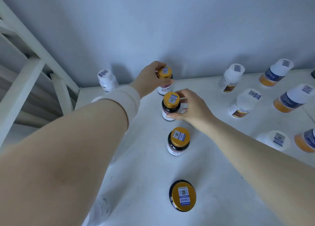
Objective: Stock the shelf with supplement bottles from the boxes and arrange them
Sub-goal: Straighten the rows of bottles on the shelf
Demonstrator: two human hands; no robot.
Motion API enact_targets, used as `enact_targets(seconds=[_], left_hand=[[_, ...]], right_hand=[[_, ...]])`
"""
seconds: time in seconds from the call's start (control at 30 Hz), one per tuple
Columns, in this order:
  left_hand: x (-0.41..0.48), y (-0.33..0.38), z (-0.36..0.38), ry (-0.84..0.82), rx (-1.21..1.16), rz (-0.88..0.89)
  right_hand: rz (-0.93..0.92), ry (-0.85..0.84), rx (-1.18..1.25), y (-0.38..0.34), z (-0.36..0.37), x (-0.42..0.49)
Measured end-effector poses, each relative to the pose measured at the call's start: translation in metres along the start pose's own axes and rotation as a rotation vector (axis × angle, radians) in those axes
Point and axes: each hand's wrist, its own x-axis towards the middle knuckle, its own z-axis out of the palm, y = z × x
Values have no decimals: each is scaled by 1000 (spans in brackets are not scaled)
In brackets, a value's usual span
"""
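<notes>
The left hand (150,79) is gripping the farthest gold-capped bottle (164,73), fingers curling behind its cap and the thumb lying across its front shoulder. This dark bottle is standing upright at the back of the white shelf (144,174), close to the pale wall (153,30). The right hand (192,106) is wrapping around the second gold-capped bottle (171,100) from its three o'clock side, the thumb pressing low on the body and the fingers curving beside the cap. That bottle is standing just at six o'clock of the farthest one. The third gold-capped bottle (179,137) and the nearest gold-capped bottle (183,196) are standing free, continuing the line towards six o'clock, each apart from the next.

A plain white bottle (106,80) is standing at ten o'clock, near the back corner beside the white frame (34,47). Two brown-labelled white bottles (231,77) are standing at two o'clock, and blue-and-orange bottles (293,99) are lining up further out towards three o'clock. A white-capped bottle (276,139) is sitting at four o'clock
</notes>
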Motion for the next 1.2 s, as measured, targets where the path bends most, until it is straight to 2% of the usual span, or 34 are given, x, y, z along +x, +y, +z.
enact_targets(seconds=[0.13, 0.4, 0.73, 1.0, 1.2], left_hand=[[4, -8, 0, 58, -45, 34], [12, -7, -7, -16, 36, 62], [14, -9, -9, -56, 73, 59], [15, -8, -9, -57, 65, 55], [16, -8, -8, -64, 84, 43]], right_hand=[[9, 12, 90, 4, 5, 5], [34, -26, 165, 7, 5, 5], [45, -51, 143, 6, 3, 5], [27, 1, 113, 6, 7, 4], [18, -2, 9, 7, 13, 6]])
